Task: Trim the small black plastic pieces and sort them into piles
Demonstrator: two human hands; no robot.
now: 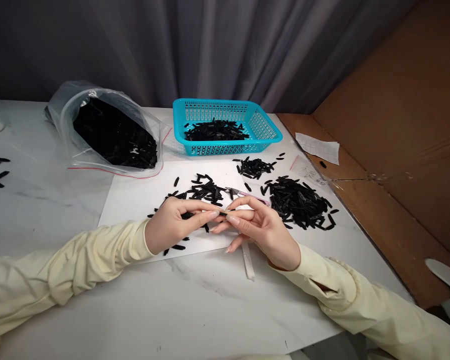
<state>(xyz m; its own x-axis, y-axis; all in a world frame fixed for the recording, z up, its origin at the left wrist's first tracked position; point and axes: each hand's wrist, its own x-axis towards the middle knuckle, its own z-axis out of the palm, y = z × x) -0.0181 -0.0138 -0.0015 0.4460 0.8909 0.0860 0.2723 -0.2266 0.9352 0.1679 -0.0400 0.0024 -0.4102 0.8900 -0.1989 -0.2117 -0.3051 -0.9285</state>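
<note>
Between the fingertips of both hands is a small black strip point(222, 213), mostly covered by the fingers. My left hand point(178, 222) pinches its left end with thumb and forefinger. My right hand point(260, 225) pinches the other end, its lower fingers spread loosely underneath. Under and behind the hands, loose black strips point(206, 190) lie scattered on a white sheet point(127, 200). A pink-handled tool point(260, 199), partly hidden by my right hand, lies just behind it. A flat whitish strip point(248, 262) sticks out below the right hand.
A blue basket point(225, 148) holding black strips stands at the back. Left of it lies an open clear bag point(112, 132) full of them. Piles of strips point(298, 200) sit at the right. A small plastic bag point(309, 170), a paper slip point(318, 147) and cardboard point(405, 150) are farther right.
</note>
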